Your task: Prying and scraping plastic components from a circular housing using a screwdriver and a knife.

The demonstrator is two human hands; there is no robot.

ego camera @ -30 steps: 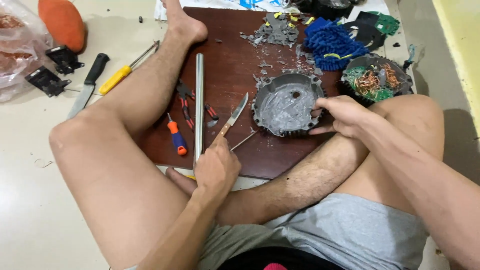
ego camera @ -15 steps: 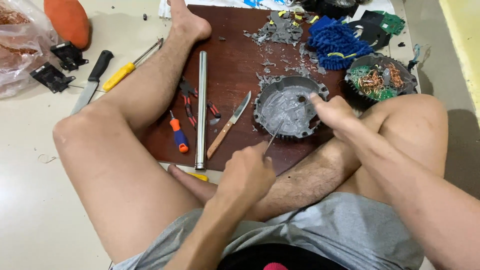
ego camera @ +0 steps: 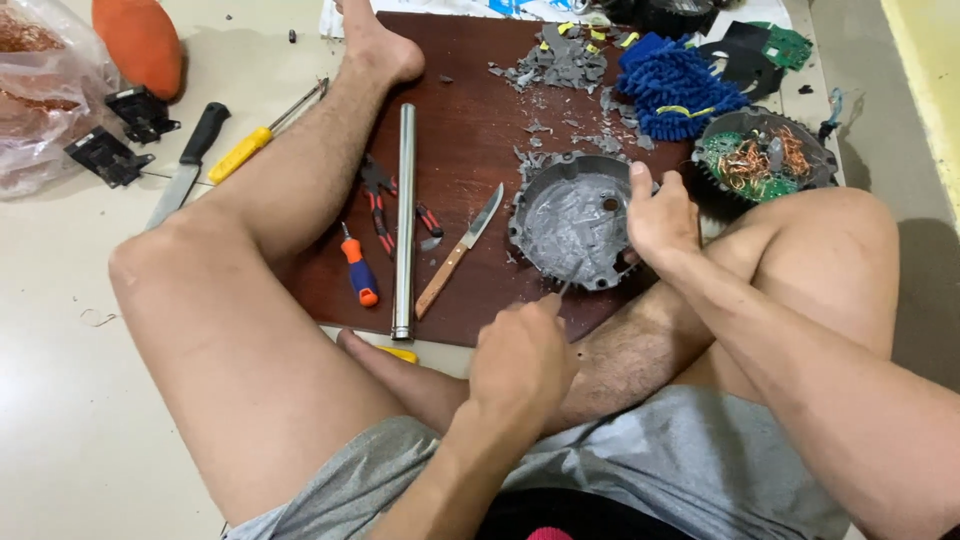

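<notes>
Lying on the dark wooden board (ego camera: 470,130), the round grey metal housing (ego camera: 575,220) is steadied at its right rim by the right hand (ego camera: 660,215), fingers curled over the edge. The left hand (ego camera: 520,360) is closed around a thin tool (ego camera: 563,288), possibly a small screwdriver, whose tip touches the housing's near rim. Just left lie a wooden-handled knife (ego camera: 460,250) and a steel tube (ego camera: 404,220).

You look down on a pale, smooth floor (ego camera: 60,420) that gleams a little under soft, even light. A dark brown board (ego camera: 470,120) lies flat on it as the surface. At the far right a yellow strip (ego camera: 925,60) runs along the floor's edge. Shadows are faint and fall close under things. No walls or windows show.
</notes>
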